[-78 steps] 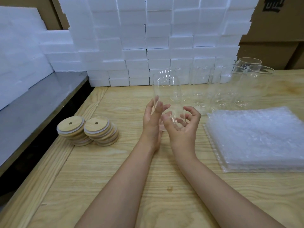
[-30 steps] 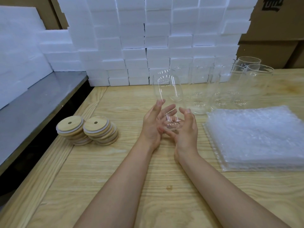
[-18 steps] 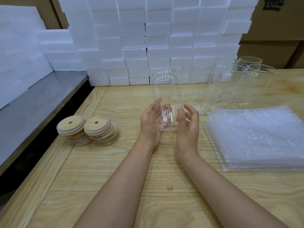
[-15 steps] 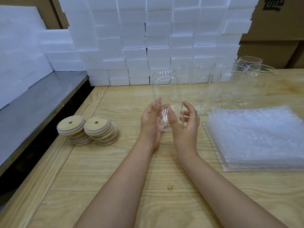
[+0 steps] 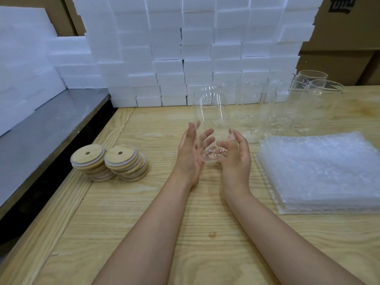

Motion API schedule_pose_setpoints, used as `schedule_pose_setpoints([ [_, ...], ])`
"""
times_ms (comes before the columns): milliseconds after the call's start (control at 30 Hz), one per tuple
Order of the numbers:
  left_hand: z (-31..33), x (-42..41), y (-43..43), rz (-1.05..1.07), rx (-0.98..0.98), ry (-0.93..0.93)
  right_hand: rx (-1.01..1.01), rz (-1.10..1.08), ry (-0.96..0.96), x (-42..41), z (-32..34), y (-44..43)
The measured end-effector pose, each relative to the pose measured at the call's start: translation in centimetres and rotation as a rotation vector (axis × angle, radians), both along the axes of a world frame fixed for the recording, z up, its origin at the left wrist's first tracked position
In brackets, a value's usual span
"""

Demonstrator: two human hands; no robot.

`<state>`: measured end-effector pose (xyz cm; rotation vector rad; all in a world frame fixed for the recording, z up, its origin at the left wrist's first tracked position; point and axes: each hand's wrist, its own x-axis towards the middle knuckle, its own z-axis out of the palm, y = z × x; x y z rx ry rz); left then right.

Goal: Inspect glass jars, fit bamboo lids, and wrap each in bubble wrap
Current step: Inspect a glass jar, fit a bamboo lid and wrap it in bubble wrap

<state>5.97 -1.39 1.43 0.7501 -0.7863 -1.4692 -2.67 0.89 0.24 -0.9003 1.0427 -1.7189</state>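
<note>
Head view: above the wooden table (image 5: 185,223) we cradle 1 clear glass jar (image 5: 211,112) between our hands, the left hand (image 5: 190,155) flat-fingered against its side, the right hand (image 5: 236,157) curled under its base. Level with them sit 2 stacks of bamboo lids (image 5: 109,161) at left and a pile of bubble wrap (image 5: 320,171) at right. Beyond stand more jars (image 5: 287,108), then a wall of white foam blocks (image 5: 185,48).

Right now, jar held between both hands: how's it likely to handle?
The jar is clear smooth glass, so probably slippery and breakable; the left hand only props it with straight fingers while the right hand cups its lower end. It is tall and narrow, so it may tip if pushed high. Lying down, its round wall would likely roll.
</note>
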Motion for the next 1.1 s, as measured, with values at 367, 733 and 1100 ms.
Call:
schedule_pose_setpoints([
  [367, -0.2, 0.0, 0.0, 0.051, -0.034, -0.043, 0.046, 0.034, 0.069, -0.1, 0.0, 0.0],
  [733, -0.9, 0.5, -0.5, 0.115, -0.108, -0.069, -0.067, 0.181, 0.420, -1.8, -0.1, -0.8],
  [1100, -0.6, 0.9, -0.2, 0.102, -0.097, -0.114, -0.066, 0.285, 0.277, -2.1, -0.4, -0.9],
])
